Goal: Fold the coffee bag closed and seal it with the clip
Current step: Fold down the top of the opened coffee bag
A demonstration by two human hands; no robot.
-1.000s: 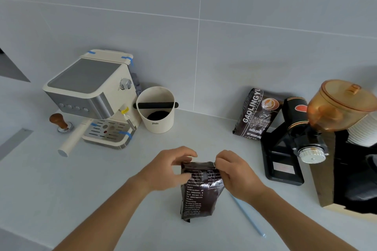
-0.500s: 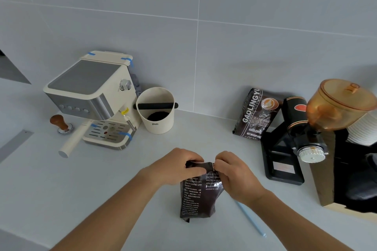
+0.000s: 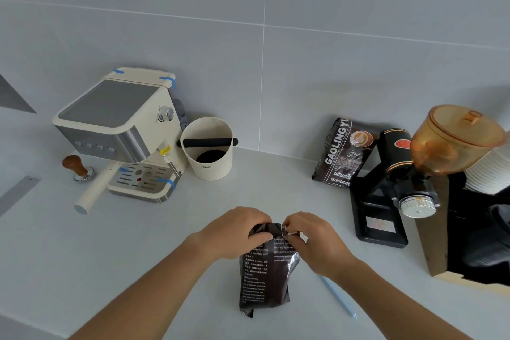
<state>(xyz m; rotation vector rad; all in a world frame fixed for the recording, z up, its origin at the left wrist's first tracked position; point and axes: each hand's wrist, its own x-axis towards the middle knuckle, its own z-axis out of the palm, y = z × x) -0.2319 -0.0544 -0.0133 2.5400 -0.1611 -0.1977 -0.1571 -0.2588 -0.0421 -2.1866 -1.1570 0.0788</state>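
Coffee bag [image 3: 266, 270]: dark foil, white print, standing near the lower centre of the frame on the grey table [image 3: 138, 257]. Top edge rolled over.
Left hand [image 3: 237, 230]: fingers pinched on the bag's folded top at its left corner, thumb pressed against the front face.
Right hand [image 3: 311, 237]: fingers pinched on the folded top at its right corner.
Clip [image 3: 338, 295]: pale blue, long and thin, lying flat on the table just right of the bag, partly under the right forearm; not touching the bag.
Background: espresso machine [image 3: 118, 130] upper left; cream knock box [image 3: 208, 148] just beside it; second coffee bag [image 3: 340, 156] leaning at the wall; black grinder [image 3: 394, 188] with amber hopper at right.
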